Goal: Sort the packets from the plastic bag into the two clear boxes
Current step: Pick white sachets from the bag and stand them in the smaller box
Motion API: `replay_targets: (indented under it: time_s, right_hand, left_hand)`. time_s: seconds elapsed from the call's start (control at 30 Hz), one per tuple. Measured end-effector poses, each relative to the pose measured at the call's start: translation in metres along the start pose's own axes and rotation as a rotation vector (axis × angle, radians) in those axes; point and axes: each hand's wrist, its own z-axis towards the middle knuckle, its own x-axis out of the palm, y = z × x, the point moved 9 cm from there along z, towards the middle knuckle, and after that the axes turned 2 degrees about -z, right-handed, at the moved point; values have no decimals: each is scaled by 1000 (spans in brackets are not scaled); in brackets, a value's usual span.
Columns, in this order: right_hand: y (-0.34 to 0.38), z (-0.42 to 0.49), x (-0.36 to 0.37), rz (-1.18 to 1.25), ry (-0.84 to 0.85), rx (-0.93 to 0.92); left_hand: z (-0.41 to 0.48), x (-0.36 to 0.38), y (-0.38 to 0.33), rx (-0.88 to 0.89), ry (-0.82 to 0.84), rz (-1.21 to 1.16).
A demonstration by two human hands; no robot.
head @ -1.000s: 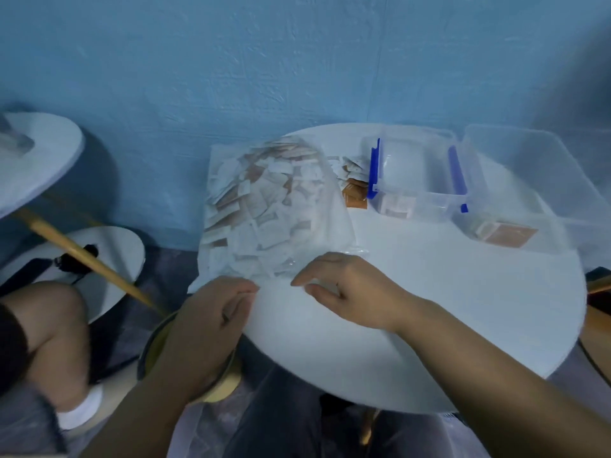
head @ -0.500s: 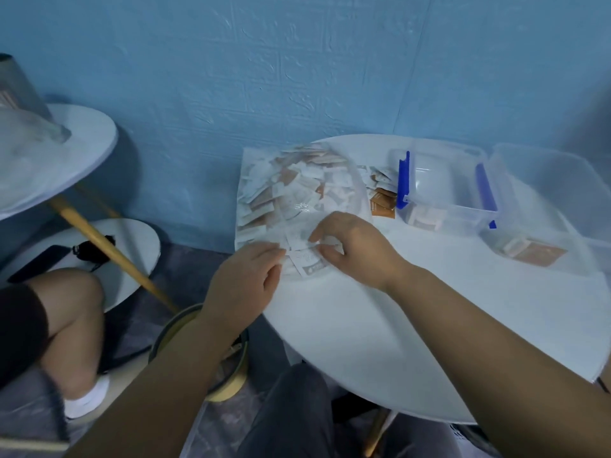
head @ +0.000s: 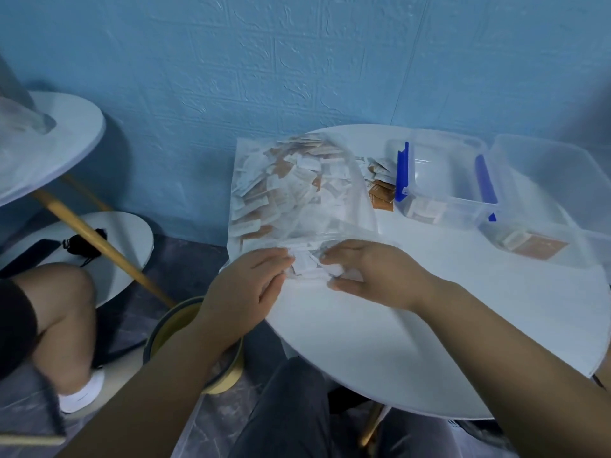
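A clear plastic bag (head: pixel 291 193) full of white and brown packets lies on the left side of the round white table (head: pixel 429 325), its mouth facing me. My left hand (head: pixel 248 289) pinches the bag's near edge. My right hand (head: pixel 373 276) sits at the mouth with fingers and thumb curled round a few white packets (head: pixel 309 266). Two clear boxes stand at the back right: one with blue latches (head: pixel 443 180) holding a few packets, and a larger one (head: pixel 545 200) with brown and white packets in its near corner.
Loose brown and white packets (head: pixel 380 183) lie between the bag and the blue-latched box. A blue wall is right behind the table. Left of me are another person's knee (head: pixel 56 302), two smaller round tables and a yellow-rimmed bin (head: pixel 185 325) below the table edge.
Both hands moved from the table's near edge up to the bag's mouth. White packets now lie between my hands at the opening. The view shifted left.
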Motion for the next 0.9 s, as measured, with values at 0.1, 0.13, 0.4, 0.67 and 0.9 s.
replay_targets:
  time_s: [0.1, 0.13, 0.4, 0.67, 0.9]
  right_hand:
    - [-3, -5, -1, 37, -4, 23]
    - [-4, -4, 1, 45, -8, 34]
    - [0, -1, -2, 91, -87, -8]
    - [-30, -18, -22, 298, -277, 103]
    - [-49, -24, -31, 608, -365, 239]
  left_hand:
    - [2, 8, 2, -27, 27, 105]
    - [3, 11, 2, -33, 40, 114]
    - [13, 6, -11, 12, 49, 0]
    - [26, 26, -18, -12, 162, 39]
    - [15, 36, -31, 60, 139, 60]
